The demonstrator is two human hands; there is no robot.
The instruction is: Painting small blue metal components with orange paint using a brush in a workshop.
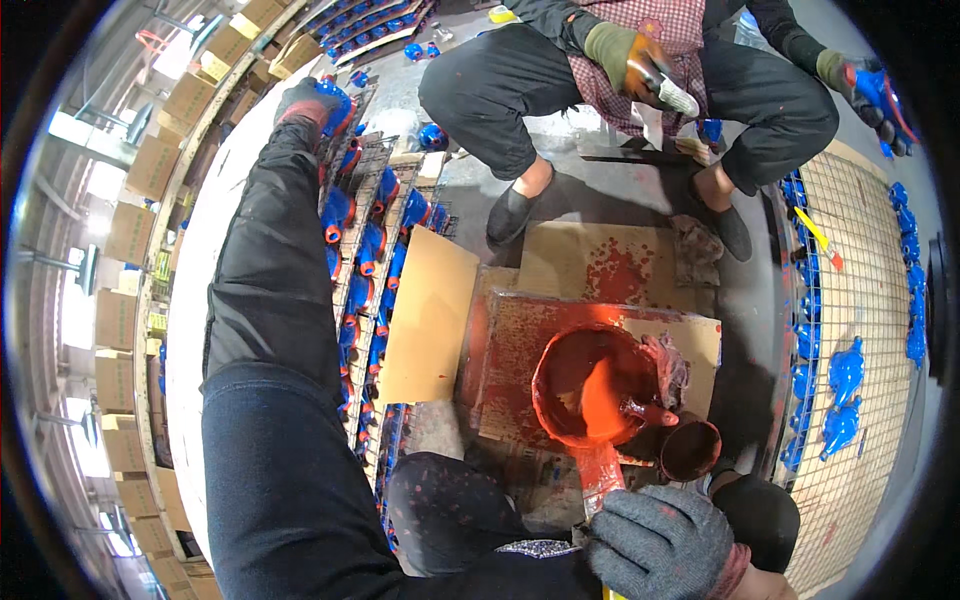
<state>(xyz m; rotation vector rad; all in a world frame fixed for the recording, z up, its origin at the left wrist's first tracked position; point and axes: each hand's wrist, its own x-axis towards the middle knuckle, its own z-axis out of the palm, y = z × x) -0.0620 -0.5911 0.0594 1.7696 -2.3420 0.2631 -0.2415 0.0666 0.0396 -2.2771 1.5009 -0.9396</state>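
My left hand (308, 103), in a grey glove, reaches out to the far left. Its fingers are closed around a blue casting (336, 108) with a red rim, above a wire rack. Low in the middle, my gloved right hand (658, 542) is closed on a paintbrush (600, 472). The brush is coated red and points at a round pot of red paint (570, 372); a bit of yellow handle shows under the hand. Whether the bristles touch the paint I cannot tell. Next to the pot are a stained rag (668, 370) and a small dark cup (691, 448).
Racks of blue castings with red ends (366, 245) line my left. Cardboard (428, 315) leans beside them. Opposite sits a person in an apron, one gloved hand (635, 65) over their lap, the other holding a blue part. At right, a mesh rack (870, 480) holds blue castings and a yellow-handled brush (815, 232).
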